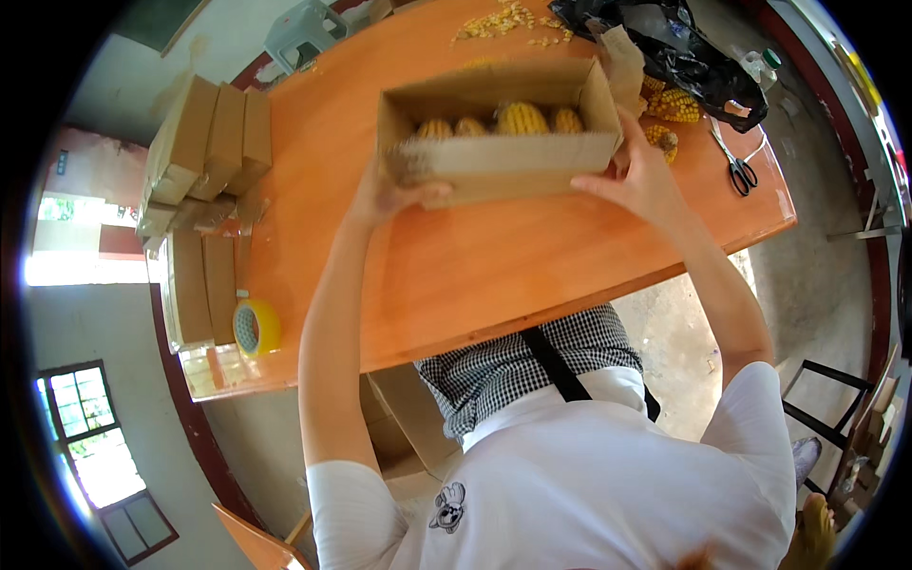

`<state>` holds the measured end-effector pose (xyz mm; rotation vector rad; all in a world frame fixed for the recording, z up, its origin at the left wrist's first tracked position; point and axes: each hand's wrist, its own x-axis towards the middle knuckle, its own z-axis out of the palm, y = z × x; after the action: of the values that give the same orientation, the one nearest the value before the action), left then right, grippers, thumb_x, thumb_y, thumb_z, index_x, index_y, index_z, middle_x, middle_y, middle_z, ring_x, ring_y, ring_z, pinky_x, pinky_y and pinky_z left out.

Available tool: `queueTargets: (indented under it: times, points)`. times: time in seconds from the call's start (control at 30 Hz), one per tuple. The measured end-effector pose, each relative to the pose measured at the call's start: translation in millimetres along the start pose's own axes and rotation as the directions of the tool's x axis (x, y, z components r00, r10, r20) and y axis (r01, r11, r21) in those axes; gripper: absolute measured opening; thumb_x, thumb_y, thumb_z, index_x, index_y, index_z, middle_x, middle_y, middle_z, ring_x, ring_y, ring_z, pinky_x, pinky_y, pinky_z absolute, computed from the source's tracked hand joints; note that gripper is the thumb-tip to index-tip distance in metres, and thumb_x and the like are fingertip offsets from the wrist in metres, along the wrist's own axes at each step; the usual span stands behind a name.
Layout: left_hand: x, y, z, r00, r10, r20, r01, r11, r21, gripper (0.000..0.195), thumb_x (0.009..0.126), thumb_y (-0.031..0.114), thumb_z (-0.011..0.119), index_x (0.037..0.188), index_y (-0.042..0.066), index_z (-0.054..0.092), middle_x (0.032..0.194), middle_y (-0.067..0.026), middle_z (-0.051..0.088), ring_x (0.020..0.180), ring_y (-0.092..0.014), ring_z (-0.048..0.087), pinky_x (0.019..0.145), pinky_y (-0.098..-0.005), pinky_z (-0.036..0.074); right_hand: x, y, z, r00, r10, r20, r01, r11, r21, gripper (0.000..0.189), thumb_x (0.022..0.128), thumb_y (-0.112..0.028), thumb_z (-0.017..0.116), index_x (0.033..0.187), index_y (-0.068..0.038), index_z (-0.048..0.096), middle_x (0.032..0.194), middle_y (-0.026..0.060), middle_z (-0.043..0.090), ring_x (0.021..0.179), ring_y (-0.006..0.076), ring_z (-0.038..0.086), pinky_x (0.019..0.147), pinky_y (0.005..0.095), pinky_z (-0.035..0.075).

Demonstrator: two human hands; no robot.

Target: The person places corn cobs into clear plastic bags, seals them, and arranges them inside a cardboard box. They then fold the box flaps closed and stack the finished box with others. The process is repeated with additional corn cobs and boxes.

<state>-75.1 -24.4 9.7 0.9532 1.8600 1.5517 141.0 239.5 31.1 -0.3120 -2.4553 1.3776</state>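
Note:
An uncovered cardboard box [499, 167] is held above the orange table [456, 285], tilted so its inside shows. Several ears of yellow corn [522, 119] lie in it. My left hand [392, 192] grips the box's left end, thumb along the near side. At the right end my right hand [634, 171] holds the box, its thumb on the near side and its fingers partly hidden behind the corner. Just beyond that hand, more corn ears [673, 105] rest on the table beside a black plastic bag [670, 53].
Closed cardboard boxes [189, 285] are stacked along the left edge, with a roll of yellow tape [256, 327] near them. Black-handled scissors [741, 174] lie at right. Loose kernels [499, 21] are scattered at the far side. A grey plastic stool [303, 32] stands beyond the table.

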Motion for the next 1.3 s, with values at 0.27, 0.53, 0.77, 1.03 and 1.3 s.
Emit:
queueTargets:
  times: [0.27, 0.53, 0.77, 1.03, 1.3]
  points:
    - [-12, 29, 4, 0.992, 0.094, -0.085, -0.086, 0.993, 0.086, 0.095, 0.058, 0.001, 0.087, 0.136, 0.002, 0.033, 0.125, -0.0105, 0.051, 0.115, -0.02, 0.051, 0.097, -0.0362, 0.046, 10, -6, -10, 0.998, 0.03, 0.048, -0.029, 0.999, -0.032, 0.086, 0.07, -0.027, 0.082, 0.138, -0.002, 0.036, 0.106, 0.0063, 0.064, 0.087, 0.0105, 0.059, 0.073, 0.0231, 0.049]
    - [-171, 42, 17, 0.89, -0.138, -0.434, 0.164, 0.986, 0.023, 0.091, 0.059, 0.002, 0.086, 0.131, -0.001, 0.032, 0.124, -0.0132, 0.048, 0.11, -0.021, 0.054, 0.09, -0.0367, 0.052, -31, -43, 37, 0.971, -0.031, 0.237, 0.033, 0.999, -0.006, 0.096, 0.066, -0.028, 0.083, 0.144, -0.009, 0.03, 0.087, 0.004, 0.064, 0.068, 0.0113, 0.056, 0.062, 0.0249, 0.046]
    - [-243, -3, 26, 0.844, -0.188, -0.503, 0.195, 0.98, -0.039, 0.094, 0.064, 0.009, 0.084, 0.138, 0.0, 0.028, 0.13, -0.0124, 0.045, 0.116, -0.022, 0.05, 0.091, -0.0364, 0.049, -40, -31, 51, 0.931, -0.056, 0.361, 0.038, 0.998, 0.055, 0.079, 0.078, -0.02, 0.073, 0.144, -0.015, 0.03, 0.075, 0.0057, 0.062, 0.065, 0.0139, 0.058, 0.062, 0.0272, 0.048]
    - [-225, 24, 45, 0.7, 0.197, -0.686, -0.298, 0.954, -0.031, 0.101, 0.072, 0.047, 0.074, 0.145, 0.0, 0.021, 0.142, -0.0128, 0.034, 0.133, -0.026, 0.033, 0.109, -0.0427, 0.031, -43, -38, 17, 0.976, 0.067, 0.207, -0.09, 0.991, 0.102, 0.052, 0.084, -0.017, 0.067, 0.131, -0.007, 0.048, 0.073, 0.0031, 0.061, 0.068, 0.0083, 0.056, 0.06, 0.022, 0.042]
    - [-213, 24, 52, 0.599, 0.26, -0.758, -0.24, 0.961, 0.14, 0.092, 0.074, 0.045, 0.071, 0.14, -0.002, 0.027, 0.139, -0.0144, 0.037, 0.129, -0.026, 0.037, 0.105, -0.0398, 0.033, -47, -70, 60, 0.935, -0.352, 0.035, 0.338, 0.918, 0.209, 0.061, 0.077, -0.019, 0.074, 0.13, -0.003, 0.047, 0.122, 0.0123, 0.054, 0.11, 0.0213, 0.053, 0.091, 0.032, 0.043]
